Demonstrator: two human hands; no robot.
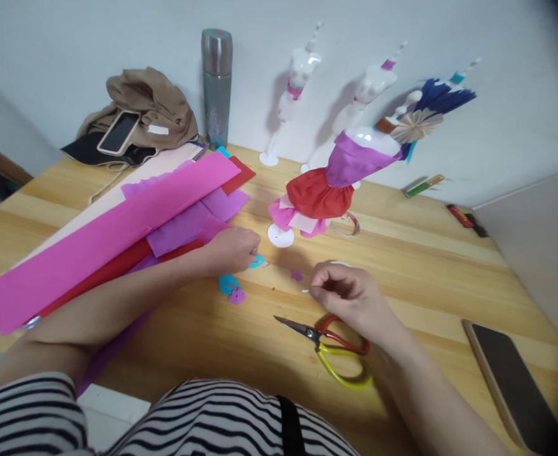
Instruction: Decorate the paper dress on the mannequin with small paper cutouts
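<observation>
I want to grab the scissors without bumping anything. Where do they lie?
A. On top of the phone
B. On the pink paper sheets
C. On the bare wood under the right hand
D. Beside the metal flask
C: the scissors lie closed on the wooden table, just below the right hand.

A small turquoise paper scrap [258, 261] lies flat on the worktop [425, 266], pinched at the left hand's [231, 248] fingertips. Just beside it lie a tiny purple scrap [297, 274] and another turquoise-and-purple piece [231, 288].
</observation>
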